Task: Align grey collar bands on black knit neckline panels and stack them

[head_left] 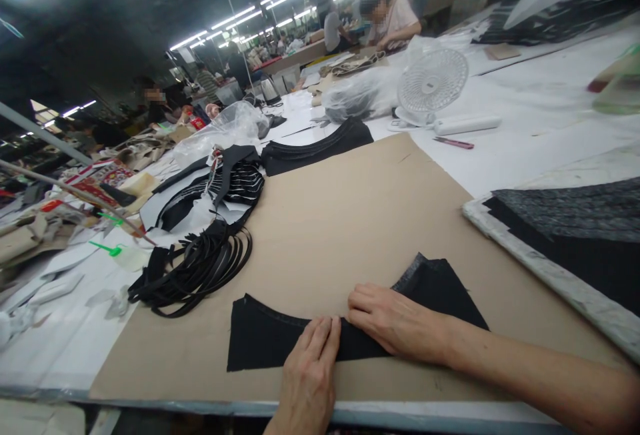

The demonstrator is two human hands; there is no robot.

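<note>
A black fabric piece [265, 338] with a curved upper edge lies flat on a brown board [340, 221] near the table's front. My left hand [311, 361] presses on its middle, fingers stretched out and side by side, the tips at the curved edge. Close beside it, my right hand [390, 321] has its fingers bent over that edge and closed on the fabric; the thumb is mostly hidden. To the right of this hand, a greyish strip of the edge stands slightly raised. Along the left part the edge looks narrowly folded.
A bundle of black straps [195, 268] lies left, below striped black fabric [240, 181]. Stacked curved black pieces [320, 145] sit at the board's far edge. Behind are a white fan [433, 81] and a cutter [454, 143]. At right, a white-edged board [550, 288] bears dark fabric.
</note>
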